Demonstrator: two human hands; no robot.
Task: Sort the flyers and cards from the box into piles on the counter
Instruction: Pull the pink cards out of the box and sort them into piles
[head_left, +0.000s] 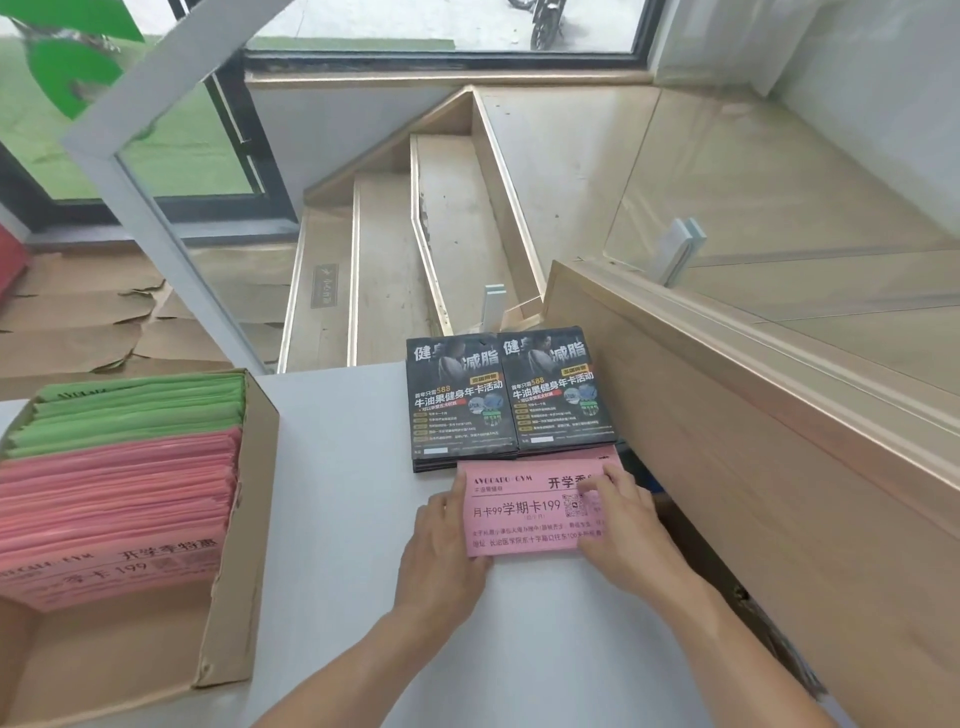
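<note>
Step in hand, squaring the pink card pile (524, 512) on the desk (337, 467) just before the black flyers (506, 395): left hand (441, 556) and right hand (623, 525) flank it, fingers straight and pressing its edges; next, probably more pink cards from the box (249, 519).

Ahead of you a wooden staircase (395, 249) with pale metal edging turns down toward a dark-framed window (441, 31), where daylight comes in and part of a motorbike (545, 21) shows outside. To your left, glass doors (156, 156) look onto green ground, and torn brown paper (88, 322) covers the floor. On your right a light wood ledge (727, 374) carries a glass panel (779, 208) held by grey clamps. A white wall (883, 78) rises behind it.
</note>
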